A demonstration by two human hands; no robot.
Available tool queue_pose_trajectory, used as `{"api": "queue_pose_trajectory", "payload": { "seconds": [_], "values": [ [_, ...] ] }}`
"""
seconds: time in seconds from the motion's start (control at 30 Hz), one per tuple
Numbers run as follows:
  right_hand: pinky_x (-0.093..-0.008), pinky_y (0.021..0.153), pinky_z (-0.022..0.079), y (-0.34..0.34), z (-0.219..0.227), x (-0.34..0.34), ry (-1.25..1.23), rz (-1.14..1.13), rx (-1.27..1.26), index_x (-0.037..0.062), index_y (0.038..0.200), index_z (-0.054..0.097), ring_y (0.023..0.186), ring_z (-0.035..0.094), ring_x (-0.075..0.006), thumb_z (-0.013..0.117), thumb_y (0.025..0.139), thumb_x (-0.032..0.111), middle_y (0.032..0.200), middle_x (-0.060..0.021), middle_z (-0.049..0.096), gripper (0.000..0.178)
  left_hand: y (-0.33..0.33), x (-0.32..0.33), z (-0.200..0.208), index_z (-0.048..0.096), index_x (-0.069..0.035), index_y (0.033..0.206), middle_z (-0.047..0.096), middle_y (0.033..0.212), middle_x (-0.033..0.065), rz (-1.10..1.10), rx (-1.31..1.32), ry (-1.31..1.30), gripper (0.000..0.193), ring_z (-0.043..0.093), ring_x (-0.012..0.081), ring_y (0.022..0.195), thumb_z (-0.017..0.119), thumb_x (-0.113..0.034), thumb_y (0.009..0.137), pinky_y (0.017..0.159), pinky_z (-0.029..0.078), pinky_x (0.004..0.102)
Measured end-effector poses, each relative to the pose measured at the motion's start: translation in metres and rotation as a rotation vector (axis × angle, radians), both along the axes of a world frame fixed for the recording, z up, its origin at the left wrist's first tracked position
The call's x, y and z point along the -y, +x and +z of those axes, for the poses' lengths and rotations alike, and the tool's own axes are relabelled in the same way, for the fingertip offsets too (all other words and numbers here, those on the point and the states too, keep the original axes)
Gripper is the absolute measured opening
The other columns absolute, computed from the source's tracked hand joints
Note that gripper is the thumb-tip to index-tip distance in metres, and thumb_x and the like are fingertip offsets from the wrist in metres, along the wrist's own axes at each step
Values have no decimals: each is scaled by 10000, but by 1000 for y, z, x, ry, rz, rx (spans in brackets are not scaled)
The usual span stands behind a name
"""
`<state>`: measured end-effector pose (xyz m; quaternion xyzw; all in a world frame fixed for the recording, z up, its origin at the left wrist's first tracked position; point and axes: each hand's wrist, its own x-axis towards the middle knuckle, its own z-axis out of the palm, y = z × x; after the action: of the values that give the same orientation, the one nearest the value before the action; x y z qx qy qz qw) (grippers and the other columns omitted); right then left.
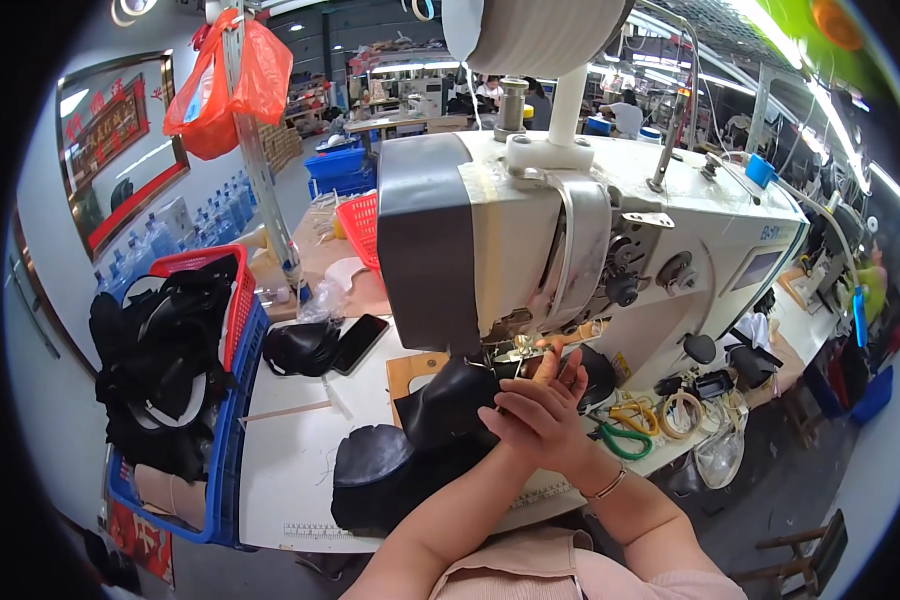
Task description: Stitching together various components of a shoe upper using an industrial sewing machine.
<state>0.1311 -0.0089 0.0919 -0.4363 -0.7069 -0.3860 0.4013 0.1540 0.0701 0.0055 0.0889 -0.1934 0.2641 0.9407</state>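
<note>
Presently, the black piece (450, 408) lies just left of the overlapping hands (542, 412); mutually obscured, neither's grip is determinable.

White table (280, 460) beneath the sewing machine (660, 225), black pieces (374, 456), phone (361, 343) and green-handled scissors (625, 442).

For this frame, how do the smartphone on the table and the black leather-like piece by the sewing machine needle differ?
Shape: the smartphone is a flat rectangle, while the leather-like piece is curved and bulges upward.
Place: the smartphone lies apart from the hands; the leather-like piece is right beside them.
Apparent size: the leather-like piece fills more of the view than the smartphone.
Both look black and smooth.
</note>
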Motion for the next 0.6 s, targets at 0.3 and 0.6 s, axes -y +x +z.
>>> {"api": "queue_pose_trajectory", "payload": {
  "seconds": [0.3,0.6],
  "values": [
    [-301,735,515,6,-4,-8,29,-92,42,170,959,623,892,603,-198,644,674,91,941,-36,567,297,-17,22,23,600,-226,1051,636,1070,-71,12,-188,-268,159,568,158,966,539,-200,907,850,407,356],
    [-298,736,517,-5,3,-10,36,-185,76,173,1020,594,895,605,-186,636,723,108,935,-31,559,307,-29,20,35,595,-249,1007,629,1093,-70,-52,-111,-177,137,573,161,934,539,-178,904,835,414,346]
  ]
}}
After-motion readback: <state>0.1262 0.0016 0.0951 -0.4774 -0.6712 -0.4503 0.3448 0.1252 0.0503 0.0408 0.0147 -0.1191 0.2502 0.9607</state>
